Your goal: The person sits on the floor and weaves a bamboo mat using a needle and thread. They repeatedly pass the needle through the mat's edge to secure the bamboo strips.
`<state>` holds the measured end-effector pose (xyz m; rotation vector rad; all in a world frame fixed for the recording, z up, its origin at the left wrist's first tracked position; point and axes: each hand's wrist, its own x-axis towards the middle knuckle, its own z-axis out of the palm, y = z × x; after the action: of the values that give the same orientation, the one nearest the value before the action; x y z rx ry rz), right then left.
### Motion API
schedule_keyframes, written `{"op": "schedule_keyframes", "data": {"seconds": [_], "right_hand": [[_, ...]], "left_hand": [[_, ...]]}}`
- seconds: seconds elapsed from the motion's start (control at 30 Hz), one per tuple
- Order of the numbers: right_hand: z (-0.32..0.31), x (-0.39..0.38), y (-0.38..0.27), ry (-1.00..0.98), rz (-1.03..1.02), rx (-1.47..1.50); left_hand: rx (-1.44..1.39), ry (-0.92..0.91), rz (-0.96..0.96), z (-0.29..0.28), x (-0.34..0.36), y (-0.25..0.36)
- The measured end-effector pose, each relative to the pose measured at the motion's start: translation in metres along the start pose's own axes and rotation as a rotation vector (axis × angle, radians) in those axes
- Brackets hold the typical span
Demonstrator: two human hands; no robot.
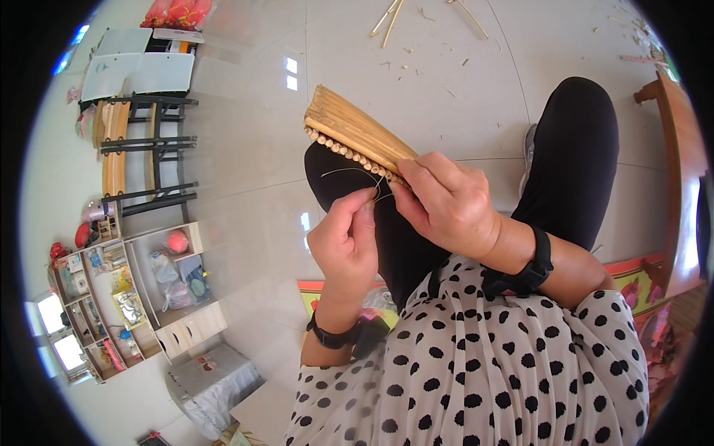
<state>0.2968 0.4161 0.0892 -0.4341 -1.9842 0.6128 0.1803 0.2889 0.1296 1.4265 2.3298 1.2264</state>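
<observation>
A flat row of straw-coloured reed sticks (361,134), bound side by side, is held slanting over my left knee. Its cut round ends line the lower edge. My right hand (450,201) is closed around the near end of this row, thumb below and fingers on top. Just beside it, my left hand (346,234) pinches a thin pale thread or wire (349,172) between thumb and forefinger. A loose end of that strand curls out to the left, and another part runs toward the reeds near my right thumb. Exactly where it passes between the sticks is hidden.
Loose reed sticks (393,22) and small scraps lie on the tiled floor (253,126) ahead. A wooden bench (673,186) stands at the right. Shelving (104,312), dark-framed stools (152,152) and a covered box (212,386) are on the left.
</observation>
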Motion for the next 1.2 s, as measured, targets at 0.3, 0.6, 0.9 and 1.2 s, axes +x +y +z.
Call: {"op": "schedule_keyframes", "data": {"seconds": [0.3, 0.6, 0.9, 1.2], "right_hand": [[0.000, 0.000, -0.002, -0.001, -0.008, 0.007], [0.002, -0.002, 0.000, 0.036, -0.043, 0.000], [0.004, -0.002, -0.005, 0.069, -0.044, -0.048], [0.000, 0.002, -0.009, 0.062, 0.009, -0.127]], "left_hand": [[-0.016, 0.000, -0.013, 0.002, 0.005, 0.007], [0.001, -0.013, -0.024, 0.004, 0.012, 0.012], [-0.034, -0.015, 0.037, 0.006, 0.020, 0.011], [0.021, -0.089, -0.041, -0.002, 0.013, 0.017]]}}
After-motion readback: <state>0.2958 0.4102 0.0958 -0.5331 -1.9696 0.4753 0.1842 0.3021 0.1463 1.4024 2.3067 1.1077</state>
